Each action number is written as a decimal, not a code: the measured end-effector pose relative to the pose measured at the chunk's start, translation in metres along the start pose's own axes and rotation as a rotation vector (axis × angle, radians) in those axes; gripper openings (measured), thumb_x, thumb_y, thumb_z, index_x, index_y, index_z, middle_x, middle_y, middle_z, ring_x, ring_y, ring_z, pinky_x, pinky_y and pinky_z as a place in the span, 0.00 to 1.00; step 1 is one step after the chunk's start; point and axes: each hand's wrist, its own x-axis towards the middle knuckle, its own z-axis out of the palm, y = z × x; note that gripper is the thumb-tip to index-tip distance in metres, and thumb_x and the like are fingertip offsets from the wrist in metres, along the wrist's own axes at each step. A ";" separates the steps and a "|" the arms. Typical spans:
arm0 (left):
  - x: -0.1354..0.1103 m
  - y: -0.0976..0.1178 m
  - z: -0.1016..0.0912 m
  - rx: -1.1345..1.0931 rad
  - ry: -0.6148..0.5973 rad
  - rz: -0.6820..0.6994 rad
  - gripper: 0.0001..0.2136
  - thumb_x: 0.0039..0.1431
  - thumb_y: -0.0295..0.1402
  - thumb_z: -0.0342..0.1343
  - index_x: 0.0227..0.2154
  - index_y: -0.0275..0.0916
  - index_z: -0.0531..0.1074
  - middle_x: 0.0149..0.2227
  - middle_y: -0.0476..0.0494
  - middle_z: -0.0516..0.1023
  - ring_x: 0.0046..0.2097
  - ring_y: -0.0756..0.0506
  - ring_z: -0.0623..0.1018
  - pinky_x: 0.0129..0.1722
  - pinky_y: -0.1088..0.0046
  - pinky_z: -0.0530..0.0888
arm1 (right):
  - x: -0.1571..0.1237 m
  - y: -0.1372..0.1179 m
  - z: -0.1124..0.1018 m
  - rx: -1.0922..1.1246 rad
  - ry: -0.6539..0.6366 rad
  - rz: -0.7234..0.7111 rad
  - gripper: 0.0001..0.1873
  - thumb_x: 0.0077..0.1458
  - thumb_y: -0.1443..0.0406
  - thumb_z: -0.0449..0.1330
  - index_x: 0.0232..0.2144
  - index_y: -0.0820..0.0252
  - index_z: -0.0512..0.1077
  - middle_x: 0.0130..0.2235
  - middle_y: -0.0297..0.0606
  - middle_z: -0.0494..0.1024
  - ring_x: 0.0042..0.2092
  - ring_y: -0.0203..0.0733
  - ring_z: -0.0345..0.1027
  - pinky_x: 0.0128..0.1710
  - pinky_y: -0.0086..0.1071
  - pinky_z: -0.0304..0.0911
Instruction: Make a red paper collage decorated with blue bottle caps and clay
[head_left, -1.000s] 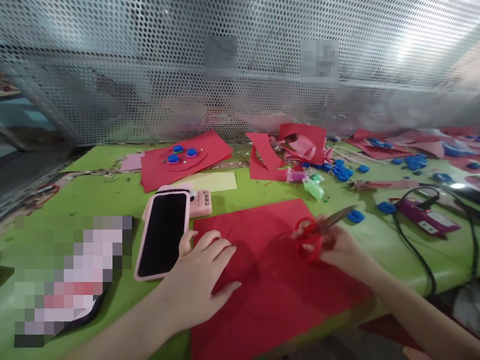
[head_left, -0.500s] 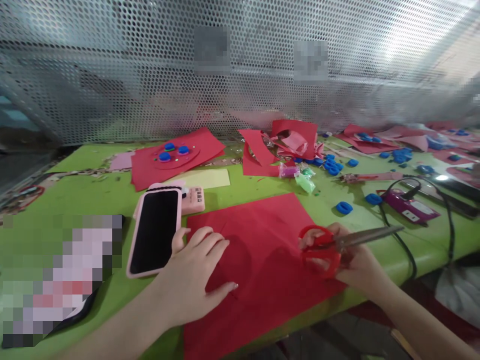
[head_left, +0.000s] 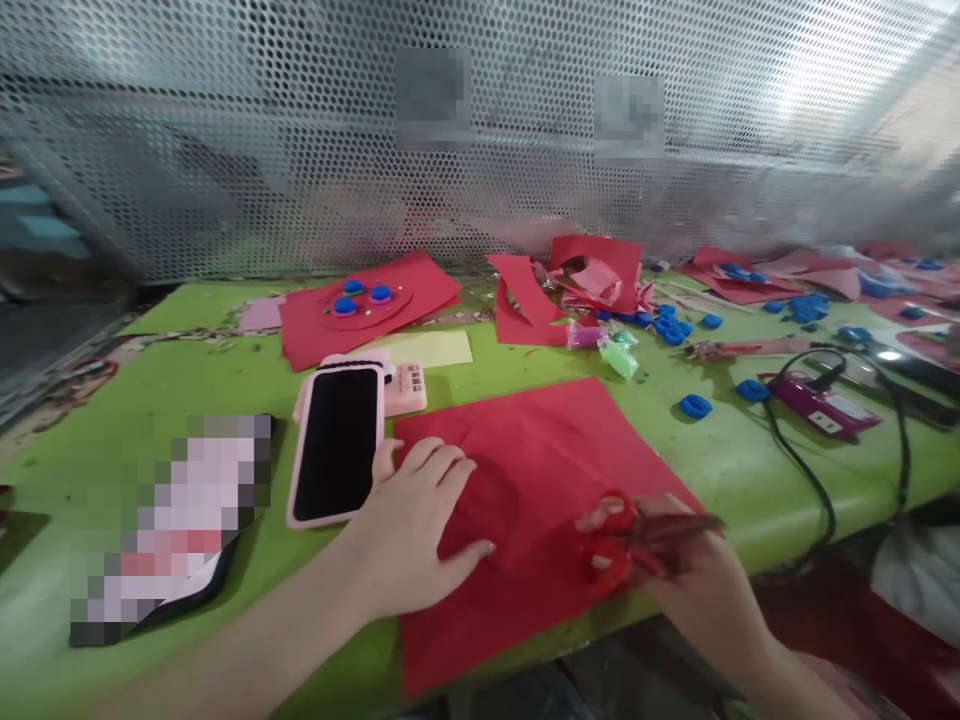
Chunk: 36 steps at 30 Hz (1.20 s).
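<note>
A red sheet of paper (head_left: 555, 440) lies on the green table in front of me. My left hand (head_left: 420, 530) rests flat on its left part with the fingers spread, beside a phone in a pink case (head_left: 337, 445). Over the right part of the sheet, my right hand (head_left: 675, 560) grips red-handled scissors (head_left: 611, 565). The scissors' handles face left and the blades point right, smeared by motion. Faint curved creases or marks show on the paper near my left fingers.
Behind the phone sits a pink box-like device (head_left: 409, 388) and a pale yellow slip (head_left: 442, 348). Red paper scraps (head_left: 525, 300), wrapped candies (head_left: 616, 355) and several blue rings (head_left: 696, 406) lie farther back. A purple device (head_left: 825, 405) with a black cable is at right; a perforated metal panel (head_left: 495, 180) stands behind.
My right hand has brought the scissors left and lower, closer over the red paper. My left hand stays flat on the sheet. The whole view has shifted slightly.
</note>
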 end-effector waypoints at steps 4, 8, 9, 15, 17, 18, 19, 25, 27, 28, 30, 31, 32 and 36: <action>0.001 -0.010 -0.007 -0.032 0.020 -0.003 0.15 0.57 0.38 0.48 0.47 0.43 0.67 0.48 0.42 0.73 0.53 0.35 0.67 0.51 0.42 0.55 | -0.002 -0.010 0.014 0.097 -0.063 0.039 0.13 0.45 0.74 0.64 0.33 0.55 0.71 0.38 0.37 0.79 0.40 0.43 0.75 0.38 0.31 0.73; 0.004 -0.023 -0.015 -0.030 0.116 -0.034 0.16 0.56 0.25 0.43 0.45 0.42 0.67 0.47 0.44 0.73 0.53 0.39 0.66 0.50 0.49 0.57 | 0.018 -0.023 0.034 0.407 -0.202 0.166 0.14 0.45 0.72 0.66 0.33 0.53 0.68 0.41 0.37 0.76 0.43 0.42 0.73 0.39 0.33 0.71; 0.005 -0.025 -0.017 -0.027 0.148 -0.049 0.17 0.55 0.23 0.41 0.44 0.41 0.67 0.48 0.43 0.73 0.54 0.39 0.65 0.51 0.51 0.57 | 0.026 -0.024 0.039 0.483 -0.244 0.212 0.13 0.45 0.70 0.66 0.32 0.54 0.68 0.41 0.37 0.76 0.43 0.42 0.73 0.38 0.32 0.71; 0.007 -0.035 -0.024 -0.020 0.282 -0.185 0.18 0.52 0.18 0.40 0.39 0.37 0.71 0.46 0.41 0.75 0.53 0.38 0.66 0.53 0.51 0.57 | 0.060 -0.031 0.061 0.611 -0.327 0.370 0.16 0.40 0.65 0.68 0.28 0.53 0.64 0.34 0.31 0.73 0.42 0.38 0.72 0.34 0.26 0.68; 0.007 -0.036 -0.025 -0.023 0.304 -0.215 0.18 0.52 0.19 0.41 0.38 0.37 0.72 0.46 0.41 0.75 0.53 0.38 0.66 0.53 0.51 0.57 | 0.067 -0.033 0.066 0.624 -0.333 0.440 0.16 0.41 0.61 0.68 0.28 0.54 0.63 0.34 0.32 0.73 0.41 0.39 0.72 0.34 0.27 0.68; 0.007 -0.037 -0.026 -0.026 0.315 -0.230 0.18 0.51 0.19 0.41 0.38 0.38 0.72 0.47 0.42 0.75 0.52 0.38 0.66 0.53 0.50 0.57 | 0.070 -0.035 0.069 0.620 -0.339 0.470 0.16 0.41 0.60 0.68 0.27 0.55 0.64 0.33 0.32 0.72 0.39 0.39 0.72 0.33 0.28 0.68; 0.007 -0.038 -0.026 -0.030 0.325 -0.243 0.18 0.51 0.19 0.41 0.39 0.38 0.73 0.47 0.42 0.75 0.52 0.38 0.66 0.52 0.50 0.57 | 0.073 -0.035 0.072 0.615 -0.344 0.493 0.16 0.41 0.59 0.67 0.27 0.55 0.64 0.32 0.33 0.72 0.37 0.38 0.71 0.32 0.28 0.68; 0.005 -0.040 -0.027 -0.049 0.342 -0.271 0.21 0.50 0.18 0.40 0.39 0.41 0.73 0.47 0.44 0.76 0.51 0.38 0.66 0.51 0.49 0.56 | 0.087 -0.030 0.089 0.612 -0.337 0.496 0.13 0.44 0.57 0.63 0.26 0.56 0.64 0.30 0.33 0.70 0.35 0.36 0.70 0.29 0.25 0.66; 0.005 -0.039 -0.027 -0.052 0.327 -0.272 0.20 0.50 0.18 0.41 0.40 0.40 0.73 0.47 0.43 0.76 0.51 0.38 0.66 0.51 0.50 0.57 | 0.090 -0.026 0.091 0.593 -0.359 0.469 0.14 0.41 0.60 0.66 0.26 0.56 0.63 0.31 0.33 0.70 0.35 0.36 0.70 0.30 0.26 0.66; 0.005 -0.038 -0.027 -0.053 0.316 -0.271 0.20 0.50 0.18 0.41 0.40 0.40 0.73 0.47 0.43 0.76 0.51 0.38 0.66 0.51 0.51 0.57 | 0.091 -0.024 0.091 0.582 -0.369 0.444 0.15 0.39 0.63 0.67 0.26 0.56 0.63 0.32 0.32 0.70 0.36 0.36 0.70 0.31 0.26 0.67; 0.006 -0.037 -0.027 -0.056 0.296 -0.274 0.20 0.49 0.18 0.41 0.41 0.38 0.72 0.48 0.42 0.75 0.51 0.38 0.66 0.52 0.51 0.57 | 0.092 -0.022 0.091 0.556 -0.382 0.389 0.18 0.34 0.67 0.69 0.26 0.55 0.63 0.33 0.30 0.70 0.36 0.36 0.70 0.31 0.26 0.67; 0.006 -0.037 -0.027 -0.059 0.285 -0.277 0.20 0.49 0.18 0.41 0.42 0.37 0.72 0.48 0.41 0.75 0.52 0.38 0.66 0.52 0.51 0.58 | 0.092 -0.021 0.092 0.543 -0.388 0.363 0.20 0.32 0.69 0.69 0.27 0.55 0.63 0.33 0.30 0.69 0.36 0.35 0.69 0.32 0.26 0.67; 0.006 -0.036 -0.027 -0.063 0.274 -0.281 0.21 0.49 0.18 0.41 0.42 0.37 0.72 0.49 0.41 0.75 0.52 0.38 0.66 0.52 0.52 0.58 | 0.092 -0.020 0.092 0.530 -0.395 0.341 0.21 0.32 0.69 0.69 0.27 0.55 0.62 0.33 0.29 0.69 0.36 0.35 0.69 0.32 0.27 0.67; 0.008 -0.037 -0.024 -0.070 0.219 -0.295 0.21 0.48 0.17 0.41 0.39 0.39 0.73 0.48 0.43 0.76 0.53 0.39 0.67 0.52 0.50 0.57 | 0.096 -0.018 0.095 0.498 -0.422 0.295 0.22 0.33 0.66 0.70 0.28 0.54 0.61 0.34 0.30 0.68 0.36 0.36 0.70 0.32 0.28 0.68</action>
